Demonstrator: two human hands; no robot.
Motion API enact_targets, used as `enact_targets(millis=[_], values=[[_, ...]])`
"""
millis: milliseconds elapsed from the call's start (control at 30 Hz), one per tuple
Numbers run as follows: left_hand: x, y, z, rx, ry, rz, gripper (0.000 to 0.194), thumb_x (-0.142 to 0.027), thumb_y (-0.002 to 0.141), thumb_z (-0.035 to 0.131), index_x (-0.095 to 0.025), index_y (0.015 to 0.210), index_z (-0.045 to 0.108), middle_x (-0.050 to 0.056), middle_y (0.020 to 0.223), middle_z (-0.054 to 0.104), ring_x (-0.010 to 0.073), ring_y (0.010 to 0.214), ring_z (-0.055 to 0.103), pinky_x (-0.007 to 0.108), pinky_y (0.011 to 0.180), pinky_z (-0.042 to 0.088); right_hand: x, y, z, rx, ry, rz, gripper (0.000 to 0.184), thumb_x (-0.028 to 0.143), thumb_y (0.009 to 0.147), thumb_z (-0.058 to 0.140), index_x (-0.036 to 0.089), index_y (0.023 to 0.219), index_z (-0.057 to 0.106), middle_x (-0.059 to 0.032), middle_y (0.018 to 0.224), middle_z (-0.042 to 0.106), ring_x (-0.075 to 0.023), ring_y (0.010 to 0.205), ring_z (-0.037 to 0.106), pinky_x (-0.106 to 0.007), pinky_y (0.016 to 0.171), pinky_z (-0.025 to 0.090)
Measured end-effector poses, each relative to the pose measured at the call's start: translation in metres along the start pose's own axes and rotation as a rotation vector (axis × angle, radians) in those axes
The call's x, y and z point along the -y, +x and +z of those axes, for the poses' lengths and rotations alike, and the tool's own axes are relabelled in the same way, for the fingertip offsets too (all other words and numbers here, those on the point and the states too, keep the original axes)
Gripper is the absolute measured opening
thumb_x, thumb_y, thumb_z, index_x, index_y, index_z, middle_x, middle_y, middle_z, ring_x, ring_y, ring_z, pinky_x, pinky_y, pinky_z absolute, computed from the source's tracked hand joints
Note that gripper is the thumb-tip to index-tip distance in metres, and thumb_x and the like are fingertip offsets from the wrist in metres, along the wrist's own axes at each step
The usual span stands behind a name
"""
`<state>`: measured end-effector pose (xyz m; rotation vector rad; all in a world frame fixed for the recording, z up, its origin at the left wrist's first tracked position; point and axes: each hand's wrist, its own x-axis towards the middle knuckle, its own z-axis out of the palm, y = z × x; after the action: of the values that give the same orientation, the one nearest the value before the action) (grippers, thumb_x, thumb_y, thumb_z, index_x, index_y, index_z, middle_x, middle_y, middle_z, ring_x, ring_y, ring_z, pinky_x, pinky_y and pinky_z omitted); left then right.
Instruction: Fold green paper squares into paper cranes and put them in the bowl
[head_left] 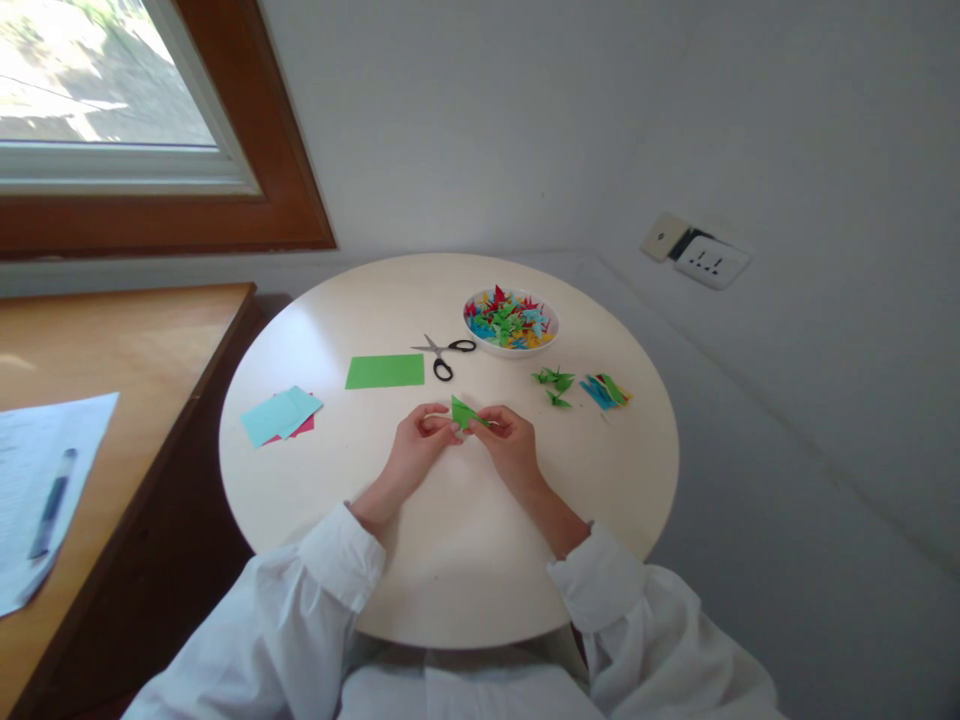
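A small folded piece of green paper (pixel 464 411) is held between both hands above the near middle of the round table. My left hand (pixel 425 437) pinches its left lower edge, and my right hand (pixel 510 440) pinches its right side. The paper has a pointed upper corner; its lower part is hidden by my fingers. Just beyond my hands lie open scissors (pixel 442 352) with black handles and a flat green paper sheet (pixel 385 371). To the right of my right hand are several small green paper cranes (pixel 555 383).
A white bowl (pixel 517 350) full of colourful paper cranes stands at the back. Folded paper strips (pixel 606 391) lie at the right, light blue sheets (pixel 276 415) over red paper at the left. A wooden desk (pixel 142 330) holds a printed page and a pen (pixel 52 505).
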<state>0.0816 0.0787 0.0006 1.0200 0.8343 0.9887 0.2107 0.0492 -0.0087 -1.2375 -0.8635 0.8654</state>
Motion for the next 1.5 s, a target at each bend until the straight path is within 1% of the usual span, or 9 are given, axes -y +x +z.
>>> enact_targets(millis=[100,200,433,567,733,867,967,1167,1500], values=[[-0.0025,-0.0003,0.001,0.015,-0.039,-0.025,0.036,-0.02,0.057,0.074,-0.013,0.089,0.06,0.002,0.069,0.067,0.0118,0.063,0.061,0.026,0.067,0.046,-0.0005,-0.0004,0.0,0.016,0.014,-0.015,0.018,0.028,0.056,0.071,0.018,0.065,0.059,0.0013,0.063,0.061,-0.0135,0.057,0.06,-0.026,0.056,0.049],[-0.0011,0.0005,0.0002,0.039,0.014,0.006,0.024,-0.02,0.057,0.074,-0.011,0.078,0.065,0.004,0.072,0.067,0.0111,0.065,0.059,0.024,0.065,0.045,-0.0008,-0.0012,0.0,0.031,0.029,-0.009,0.021,0.027,0.056,0.072,0.019,0.068,0.057,0.0014,0.067,0.061,-0.0136,0.06,0.06,-0.026,0.058,0.05],[0.0014,0.0014,-0.0025,0.023,0.158,0.098,0.015,-0.022,0.061,0.071,-0.013,0.07,0.064,0.0,0.064,0.062,0.0094,0.058,0.053,0.022,0.057,0.042,-0.0018,-0.001,-0.0013,0.097,0.037,0.036,0.033,0.031,0.057,0.072,0.019,0.083,0.057,0.0007,0.068,0.064,-0.0144,0.063,0.061,-0.027,0.06,0.049],[-0.0012,-0.0004,-0.0015,0.017,0.208,0.115,0.016,-0.024,0.06,0.071,-0.013,0.07,0.063,0.0,0.06,0.06,0.0091,0.055,0.051,0.021,0.053,0.04,-0.002,0.0001,-0.0018,0.125,-0.048,0.002,0.023,0.032,0.061,0.068,0.018,0.077,0.062,-0.0028,0.075,0.067,-0.0149,0.068,0.06,-0.027,0.063,0.047],[0.0007,-0.0003,-0.0018,0.01,0.22,0.102,0.015,-0.023,0.061,0.071,-0.013,0.071,0.065,0.002,0.064,0.063,0.0105,0.058,0.054,0.022,0.056,0.043,-0.001,0.0001,-0.0024,0.125,-0.107,-0.038,0.015,0.032,0.064,0.066,0.018,0.068,0.063,-0.0012,0.066,0.065,-0.0139,0.061,0.057,-0.026,0.059,0.045],[0.0039,0.0008,-0.004,0.085,0.241,0.081,0.016,-0.027,0.066,0.068,-0.013,0.075,0.068,0.004,0.071,0.066,0.0131,0.064,0.057,0.025,0.062,0.045,-0.0007,0.0002,-0.0028,0.119,-0.095,-0.055,0.014,0.031,0.064,0.065,0.018,0.067,0.063,-0.0009,0.065,0.065,-0.0139,0.061,0.057,-0.025,0.059,0.045],[0.005,0.0011,-0.0048,0.111,0.299,0.099,0.016,-0.029,0.069,0.064,-0.013,0.071,0.067,0.004,0.069,0.065,0.0127,0.063,0.056,0.024,0.06,0.043,-0.0012,0.0005,-0.0032,0.121,-0.084,-0.05,0.014,0.032,0.064,0.065,0.018,0.067,0.063,-0.001,0.065,0.064,-0.014,0.061,0.057,-0.026,0.059,0.045],[0.0043,0.0001,-0.002,0.061,0.361,0.149,0.016,-0.029,0.068,0.063,-0.013,0.064,0.063,0.002,0.06,0.06,0.0108,0.056,0.05,0.022,0.054,0.039,-0.0018,0.0002,-0.0036,0.156,-0.138,-0.064,0.015,0.033,0.067,0.064,0.018,0.068,0.063,-0.0009,0.066,0.063,-0.0137,0.062,0.056,-0.025,0.059,0.043],[0.0034,-0.0013,0.0008,-0.039,0.447,0.151,0.018,-0.032,0.066,0.063,-0.014,0.061,0.061,0.0,0.057,0.057,0.0101,0.053,0.046,0.021,0.049,0.035,0.0007,-0.0006,-0.0019,0.104,-0.137,-0.04,0.014,0.032,0.065,0.064,0.018,0.067,0.063,-0.0017,0.068,0.065,-0.0151,0.065,0.058,-0.025,0.059,0.045]])
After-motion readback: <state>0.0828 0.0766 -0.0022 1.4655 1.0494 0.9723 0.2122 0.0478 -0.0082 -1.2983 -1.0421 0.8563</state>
